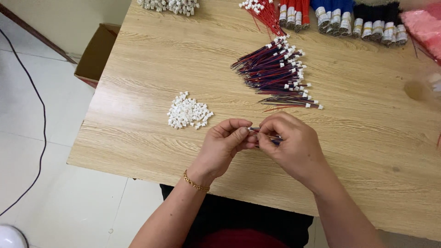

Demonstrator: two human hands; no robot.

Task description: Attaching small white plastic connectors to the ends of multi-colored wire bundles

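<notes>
Left hand (226, 143) and right hand (288, 143): both pinched on one thin red-and-blue wire (268, 136), held between the fingertips just above the counter (151, 69).

Risks, as judged: the wire is fine and could slip from the pinch; a sleeve or wrist could scatter the loose white housings (188, 111) lying near the left hand; the wire heap (278, 73) beyond could tangle.

Containers: cardboard box (97, 53) on the floor beside the counter, contents not visible. Banded bundles (340, 16) lie along the far edge, uncontained.
</notes>
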